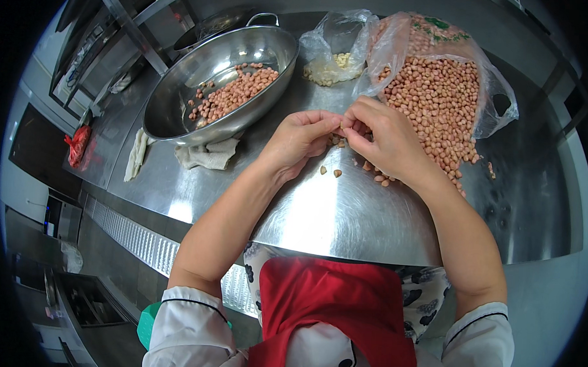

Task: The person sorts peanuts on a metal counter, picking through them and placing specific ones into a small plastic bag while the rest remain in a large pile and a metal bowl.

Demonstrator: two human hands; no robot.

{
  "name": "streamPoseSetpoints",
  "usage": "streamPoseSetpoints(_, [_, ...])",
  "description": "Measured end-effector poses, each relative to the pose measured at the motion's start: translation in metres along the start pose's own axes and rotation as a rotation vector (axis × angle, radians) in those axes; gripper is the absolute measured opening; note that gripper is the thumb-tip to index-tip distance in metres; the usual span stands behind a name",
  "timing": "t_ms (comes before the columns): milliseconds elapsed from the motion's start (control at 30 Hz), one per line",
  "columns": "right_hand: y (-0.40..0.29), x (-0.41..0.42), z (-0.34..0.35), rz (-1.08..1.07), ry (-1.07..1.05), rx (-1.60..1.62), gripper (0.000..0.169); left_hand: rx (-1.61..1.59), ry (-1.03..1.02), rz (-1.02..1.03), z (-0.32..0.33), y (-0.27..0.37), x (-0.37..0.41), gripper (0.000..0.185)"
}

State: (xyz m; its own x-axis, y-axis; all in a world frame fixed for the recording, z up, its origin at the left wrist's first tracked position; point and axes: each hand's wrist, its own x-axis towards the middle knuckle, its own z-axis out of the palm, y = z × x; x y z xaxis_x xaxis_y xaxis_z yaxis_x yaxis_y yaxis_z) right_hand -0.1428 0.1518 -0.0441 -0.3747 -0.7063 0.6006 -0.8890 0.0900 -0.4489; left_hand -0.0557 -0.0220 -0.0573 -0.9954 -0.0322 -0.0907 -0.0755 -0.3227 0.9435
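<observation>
My left hand (303, 137) and my right hand (380, 133) meet fingertip to fingertip over the steel table, pinching something small, perhaps a peanut; the fingers mostly hide it. Beyond my right hand, a heap of pink-skinned peanuts (440, 96) spills from a clear plastic bag (496, 101). A few loose brownish pieces (337, 173) lie on the steel just below my fingers. Past my left hand, a large steel pan (273, 93) tilts and holds more pink peanuts (239, 92). Between pan and heap is a small plastic bag (335, 34) of pale kernels (322, 74).
A folded cloth (207, 154) touches the underside of the pan, and another pale cloth (137, 154) lies to its left. At the far left is a red plastic bag (77, 146). The steel table's near edge (345, 257) curves in front of my apron.
</observation>
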Motion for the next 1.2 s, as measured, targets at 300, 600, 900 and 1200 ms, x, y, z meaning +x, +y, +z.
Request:
streamPoseSetpoints(300, [0.000,0.002,-0.002,0.124,-0.003,0.213,0.012,-0.055,-0.056,0.009,-0.001,0.001,0.001,0.016])
streamPoseSetpoints(600, [0.000,0.003,-0.002,0.175,0.017,0.306,0.009,-0.158,-0.172,-0.009,-0.008,0.000,0.003,0.019])
streamPoseSetpoints(900, [0.000,0.004,-0.002,0.190,0.024,0.372,0.008,-0.160,-0.147,0.002,-0.005,0.000,0.004,0.014])
streamPoseSetpoints(1200, [0.001,0.005,-0.002,0.260,0.031,0.487,0.006,-0.158,-0.173,0.001,-0.011,-0.002,0.005,0.018])
